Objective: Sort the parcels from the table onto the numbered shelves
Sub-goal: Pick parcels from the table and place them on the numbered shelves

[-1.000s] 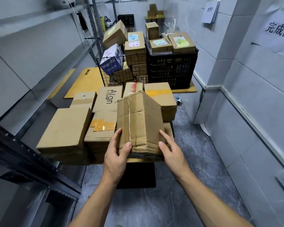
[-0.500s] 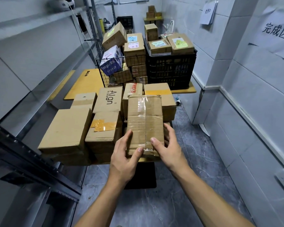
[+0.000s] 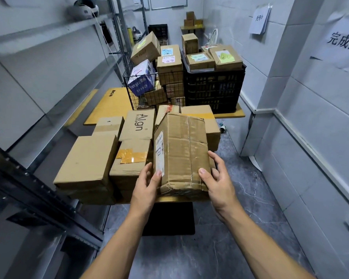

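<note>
**Cardboard parcel gripped in both hands at the table front**

Brown and creased, the parcel (image 3: 181, 152) sits tilted between our two hands at the near edge of the table (image 3: 175, 199); its far end is raised over the other boxes; we cannot tell whether its near end touches the tabletop. Our left hand (image 3: 147, 184) grips the near left corner, thumb pressed beside the white label (image 3: 159, 154) on the side face; our right hand (image 3: 218, 182) grips the near right corner, thumb on the taped top, fingers curled round the side. Just left of the parcel lies the Align box (image 3: 138, 125) among other cartons; behind them stand a wire basket (image 3: 129, 77) and a black crate (image 3: 214, 89), both loaded with boxes. Grey metal shelves (image 3: 48, 31) run along our left.
</note>
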